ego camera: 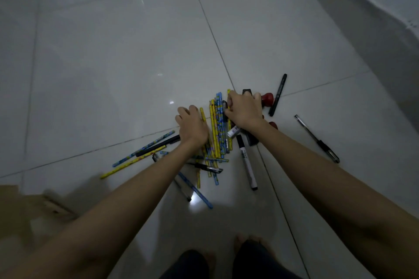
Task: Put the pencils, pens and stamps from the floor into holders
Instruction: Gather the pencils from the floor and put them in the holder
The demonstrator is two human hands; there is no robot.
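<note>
Head view, item: pencils (light, stiff, roll-prone); I judge mid-bundle best; right hand pinches some, left hand spread.

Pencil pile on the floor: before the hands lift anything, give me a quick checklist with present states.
1. Both hands at the pile: ok; left hand and right hand are on the pencils.
2. Firm grip on pencils: cannot tell; fingers hidden.
3. Pencils gathered: not ok; a yellow pencil lies apart.
4. Pens collected: not ok; black pen and clear pen lie apart.
5. Holders within view: not ok, none visible.
</note>
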